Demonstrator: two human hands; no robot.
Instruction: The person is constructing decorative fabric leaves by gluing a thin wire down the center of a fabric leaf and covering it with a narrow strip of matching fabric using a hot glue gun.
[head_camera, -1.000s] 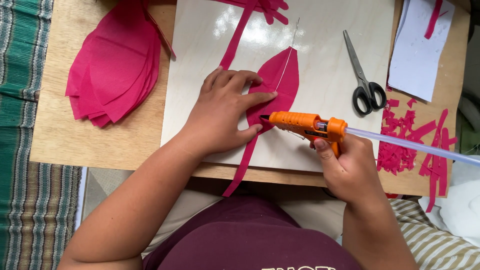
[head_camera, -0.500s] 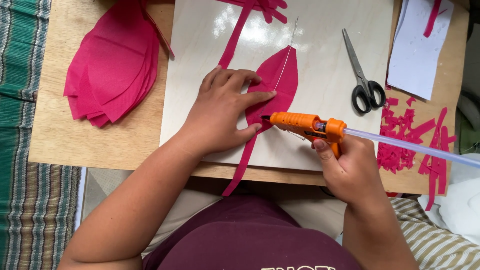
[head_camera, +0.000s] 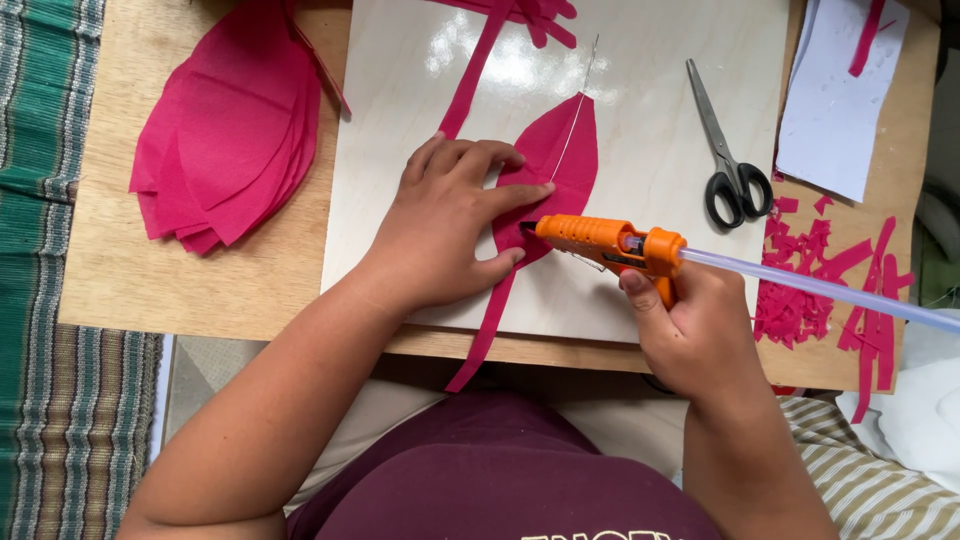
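Now, left hand (head_camera: 445, 225) flat and open on pink paper petal (head_camera: 565, 160), right hand (head_camera: 690, 335) gripping orange glue gun (head_camera: 600, 240).

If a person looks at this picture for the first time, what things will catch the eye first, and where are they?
The orange glue gun stands out in the middle, held in the right hand with its nozzle on a pink leaf-shaped paper, which the left hand presses flat on the pale glossy board. A stack of pink paper petals lies at the upper left, and black-handled scissors lie at the upper right above pink paper scraps.
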